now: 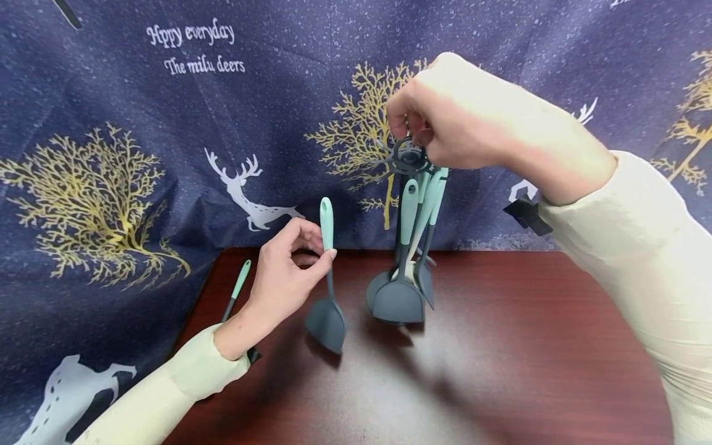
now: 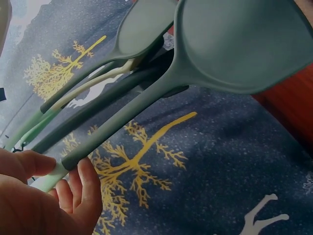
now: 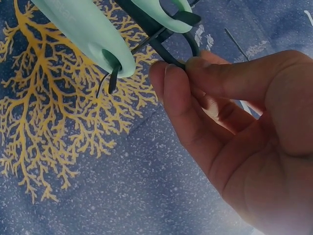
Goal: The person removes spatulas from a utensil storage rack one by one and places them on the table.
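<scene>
The left hand (image 1: 283,266) pinched a turner (image 1: 326,322) between thumb and fingers, low on its handle, near the dark shaft. The turner was nearly upright: a smooth mint-green handle with a hanging hole pointed to 12 o'clock, and the broad dark grey blade, flared with a slanted lower edge, hung toward 6. Whether its tip touched the desk (image 1: 500,352) was hard to tell.

At 1 o'clock from the turner, the right hand (image 1: 453,111) pinched a dark rack (image 1: 410,162) by a ring (image 3: 168,58) at its top, covering part of it. Below that grip, several hanging utensils (image 1: 398,303) clustered close around the rack's post, mint-handled and mostly dark-headed, overlapping so that some were hidden; they stood at 3 o'clock from the turner's blade.

At 9 o'clock, another mint-handled utensil (image 1: 240,281) lay on the desk, its lower part blocked by the left wrist. Behind everything, toward 12, hung a dark blue cloth (image 1: 306,93) with golden trees and white deer.
</scene>
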Motion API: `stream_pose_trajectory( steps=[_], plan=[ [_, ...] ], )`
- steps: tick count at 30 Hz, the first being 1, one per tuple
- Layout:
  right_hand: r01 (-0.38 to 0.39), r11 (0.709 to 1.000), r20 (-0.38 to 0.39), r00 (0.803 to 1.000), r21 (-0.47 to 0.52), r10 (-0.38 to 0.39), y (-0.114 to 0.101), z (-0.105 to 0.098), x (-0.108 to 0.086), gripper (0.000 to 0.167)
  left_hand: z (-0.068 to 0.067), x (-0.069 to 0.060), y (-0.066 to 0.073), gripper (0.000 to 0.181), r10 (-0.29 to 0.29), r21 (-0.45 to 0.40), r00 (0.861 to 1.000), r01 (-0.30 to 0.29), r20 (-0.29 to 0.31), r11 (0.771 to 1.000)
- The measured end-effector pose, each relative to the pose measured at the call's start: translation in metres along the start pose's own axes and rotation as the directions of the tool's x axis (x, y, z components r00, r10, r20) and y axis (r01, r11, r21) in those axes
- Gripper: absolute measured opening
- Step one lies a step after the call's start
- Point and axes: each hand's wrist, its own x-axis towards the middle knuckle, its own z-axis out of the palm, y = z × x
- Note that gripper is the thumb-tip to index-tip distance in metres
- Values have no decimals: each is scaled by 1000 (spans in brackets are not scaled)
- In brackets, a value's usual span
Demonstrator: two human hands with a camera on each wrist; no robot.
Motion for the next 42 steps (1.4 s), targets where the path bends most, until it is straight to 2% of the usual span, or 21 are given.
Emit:
stream_pose_trajectory(
  steps=[24,42],
  plan=[
    [-6,1000,-2,1000,-3,6,-1,0,2,43,-22,-15,-12,27,-45,53,999,46,-22,998],
    [-19,1000,16,1000,-9,19,0,0,3,44,-30,-28,-25,27,-65,89,997,69,-50,994]
  ],
)
